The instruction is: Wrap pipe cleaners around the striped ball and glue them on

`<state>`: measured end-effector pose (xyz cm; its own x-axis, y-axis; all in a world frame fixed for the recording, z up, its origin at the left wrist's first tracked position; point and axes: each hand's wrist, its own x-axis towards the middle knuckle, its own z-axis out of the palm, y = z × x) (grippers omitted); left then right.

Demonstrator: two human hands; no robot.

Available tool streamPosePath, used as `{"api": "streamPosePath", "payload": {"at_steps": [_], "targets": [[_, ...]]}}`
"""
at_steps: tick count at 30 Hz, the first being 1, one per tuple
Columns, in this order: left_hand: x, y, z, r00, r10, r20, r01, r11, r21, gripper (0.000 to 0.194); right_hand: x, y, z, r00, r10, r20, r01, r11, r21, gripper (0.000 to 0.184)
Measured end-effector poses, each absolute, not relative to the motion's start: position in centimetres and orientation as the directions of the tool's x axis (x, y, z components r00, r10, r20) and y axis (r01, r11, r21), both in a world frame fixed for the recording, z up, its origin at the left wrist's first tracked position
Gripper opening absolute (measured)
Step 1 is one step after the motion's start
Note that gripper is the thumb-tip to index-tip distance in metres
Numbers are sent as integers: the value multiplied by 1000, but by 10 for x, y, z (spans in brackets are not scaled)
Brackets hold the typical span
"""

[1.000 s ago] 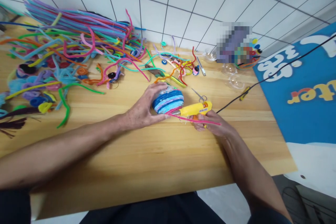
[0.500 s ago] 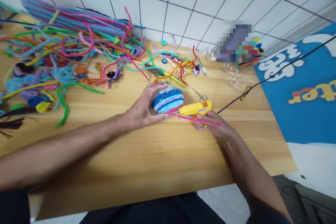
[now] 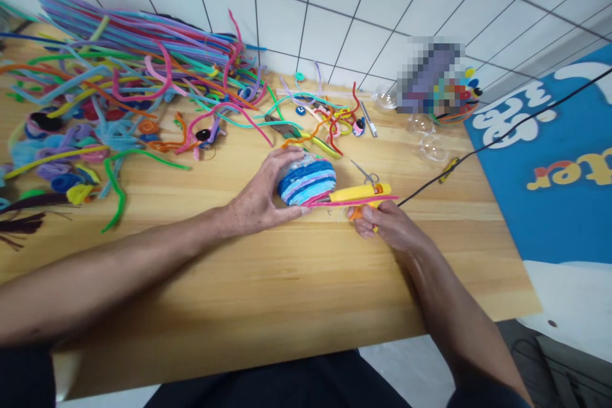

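Note:
A ball (image 3: 308,180) wrapped in blue, light blue and pink pipe cleaners rests on the wooden table (image 3: 268,280). My left hand (image 3: 261,197) cups its left side, fingers curled round it. My right hand (image 3: 382,224) grips a yellow glue gun (image 3: 358,193), whose nozzle points at the ball's lower right. A loose pink pipe cleaner (image 3: 356,201) runs from the ball's base along the gun toward the right.
A big heap of coloured pipe cleaners (image 3: 119,76) covers the table's back left. Small scissors (image 3: 364,173), clear plastic half-spheres (image 3: 430,150) and the gun's black cord (image 3: 502,131) lie at the back right. A blue board (image 3: 549,166) borders the table's right edge.
The pink pipe cleaner's free end has swung up from below the glue gun to lie along it. Both hands have stayed in place.

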<state>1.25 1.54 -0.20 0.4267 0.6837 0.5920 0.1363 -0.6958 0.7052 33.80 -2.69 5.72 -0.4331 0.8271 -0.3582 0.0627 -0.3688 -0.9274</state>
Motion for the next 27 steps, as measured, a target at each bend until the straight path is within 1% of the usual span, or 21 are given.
{"api": "streamPosePath", "payload": {"at_steps": [3, 6, 11, 16, 21, 27], "targets": [[13, 15, -2, 427, 675, 601, 131, -704, 698, 102, 338, -28, 56, -448, 819, -358, 30, -387, -922, 65], [13, 14, -2, 423, 672, 608, 127, -708, 695, 103, 339, -28, 54, -454, 810, -371, 43, -396, -917, 65], [14, 14, -2, 420, 685, 596, 138, -697, 704, 102, 338, -26, 55, -471, 821, -325, 63, -335, -940, 65], [14, 14, -3, 407, 687, 602, 140, -699, 702, 99, 337, -27, 57, -468, 802, -370, 83, -378, -922, 63], [14, 15, -3, 421, 687, 592, 119, -689, 715, 103, 339, -27, 56, -450, 797, -403, 80, -413, -907, 59], [15, 14, -4, 398, 690, 604, 104, -688, 718, 101, 342, -28, 53, -467, 795, -387, 65, -406, -912, 63]]}}
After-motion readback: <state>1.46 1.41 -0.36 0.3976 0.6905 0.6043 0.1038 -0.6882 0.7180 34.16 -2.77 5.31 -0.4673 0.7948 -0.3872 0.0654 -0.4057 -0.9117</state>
